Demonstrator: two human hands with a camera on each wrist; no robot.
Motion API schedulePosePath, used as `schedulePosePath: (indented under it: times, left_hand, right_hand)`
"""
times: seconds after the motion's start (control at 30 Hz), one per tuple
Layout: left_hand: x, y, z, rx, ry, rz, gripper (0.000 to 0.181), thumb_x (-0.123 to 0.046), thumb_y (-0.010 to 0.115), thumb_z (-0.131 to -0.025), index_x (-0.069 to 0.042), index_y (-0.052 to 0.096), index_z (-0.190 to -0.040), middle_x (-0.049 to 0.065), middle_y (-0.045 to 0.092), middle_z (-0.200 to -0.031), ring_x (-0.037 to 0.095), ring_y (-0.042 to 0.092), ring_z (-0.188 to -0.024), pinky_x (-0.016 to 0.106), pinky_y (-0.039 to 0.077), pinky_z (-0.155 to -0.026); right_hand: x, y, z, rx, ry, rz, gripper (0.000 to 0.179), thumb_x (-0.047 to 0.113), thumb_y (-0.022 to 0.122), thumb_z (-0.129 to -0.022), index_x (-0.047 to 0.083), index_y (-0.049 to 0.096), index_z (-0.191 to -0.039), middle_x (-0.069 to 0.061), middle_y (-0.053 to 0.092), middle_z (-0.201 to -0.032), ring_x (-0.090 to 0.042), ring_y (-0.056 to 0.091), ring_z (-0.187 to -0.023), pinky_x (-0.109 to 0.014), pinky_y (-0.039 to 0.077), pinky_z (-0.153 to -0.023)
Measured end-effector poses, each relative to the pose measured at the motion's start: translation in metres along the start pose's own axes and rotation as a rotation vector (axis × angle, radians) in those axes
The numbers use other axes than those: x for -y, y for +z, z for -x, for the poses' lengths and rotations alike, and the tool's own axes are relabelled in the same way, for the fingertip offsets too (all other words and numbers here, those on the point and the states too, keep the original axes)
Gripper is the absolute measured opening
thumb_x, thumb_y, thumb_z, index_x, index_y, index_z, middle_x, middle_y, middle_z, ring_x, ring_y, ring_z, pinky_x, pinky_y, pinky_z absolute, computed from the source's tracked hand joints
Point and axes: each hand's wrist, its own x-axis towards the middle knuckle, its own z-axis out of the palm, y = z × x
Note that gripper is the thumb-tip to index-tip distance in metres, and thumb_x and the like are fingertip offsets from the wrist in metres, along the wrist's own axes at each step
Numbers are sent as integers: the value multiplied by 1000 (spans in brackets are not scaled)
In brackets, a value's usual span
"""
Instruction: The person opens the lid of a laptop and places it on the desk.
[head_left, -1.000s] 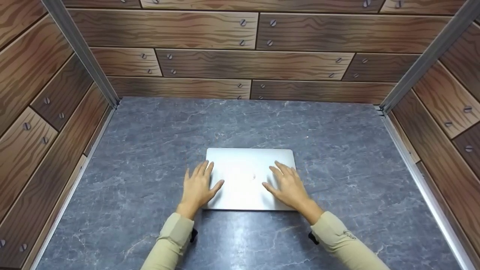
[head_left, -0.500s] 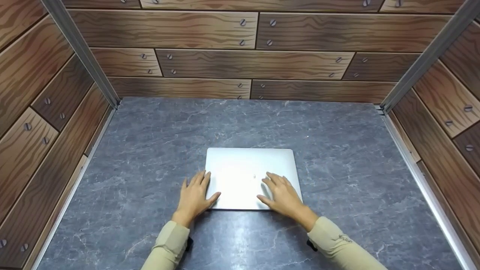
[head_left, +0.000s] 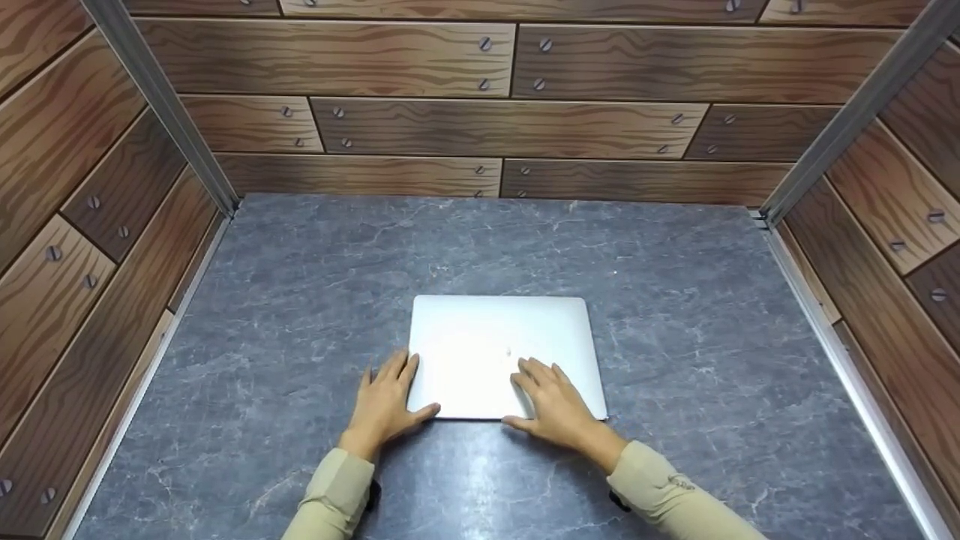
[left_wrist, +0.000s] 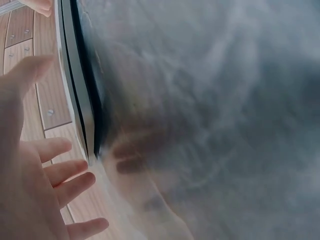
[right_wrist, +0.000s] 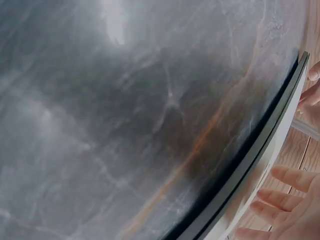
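While both hands [head_left: 384, 403] [head_left: 553, 405] overlap the laptop's [head_left: 472, 334] near edge, wide tabletop [head_left: 697, 322] surrounds it.

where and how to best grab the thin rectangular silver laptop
Probably by both short edges of the thin rectangular silver laptop, left hand and right hand coming in from opposite sides. It lies closed and flat on the grey marbled tabletop, so its slim rim seems the graspable part, and paired grips should balance it.

Laptop [head_left: 465, 337] is lying on tabletop [head_left: 480, 247], left hand [head_left: 382, 403] is sitting at its near left corner, right hand [head_left: 556, 406] is sitting over its near edge, right of centre, back wall [head_left: 495, 124] is standing behind, side walls [head_left: 82, 176] are flanking left and right
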Motion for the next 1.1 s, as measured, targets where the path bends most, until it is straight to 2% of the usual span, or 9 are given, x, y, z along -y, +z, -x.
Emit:
schedulePosePath:
  times: [0.17,0.5,0.87,1.1]
  left_hand:
    - [3,2,1,33,4,16,96,-63,68,-77,-6,38,-148,18,37,-155,35,39,-142,66,30,-113]
    - [4,1,4,62,7,13,108,-63,73,-72,-1,32,-149,18,35,-156,35,38,-143,65,30,-113]
    - [6,1,5,55,26,34,105,-54,78,-71,2,34,-148,21,37,-154,37,39,-142,64,31,-113]
    - [7,1,6,69,24,52,105,-54,77,-73,2,32,-148,21,36,-154,37,37,-143,63,30,-115]
  right_hand:
    - [3,3,2,39,-8,3,76,54,74,-76,3,56,-129,-20,50,-143,-38,47,-134,-60,38,-110]
    - [2,9,0,-7,-24,53,74,45,77,-77,1,53,-132,-20,51,-142,-38,49,-132,-57,41,-109]
    - [3,11,1,-35,-50,98,72,43,76,-79,-3,54,-130,-21,54,-139,-36,52,-130,-51,44,-108]
    - [3,12,3,-47,-70,118,70,42,74,-81,-4,55,-130,-21,55,-138,-36,53,-129,-50,45,-108]
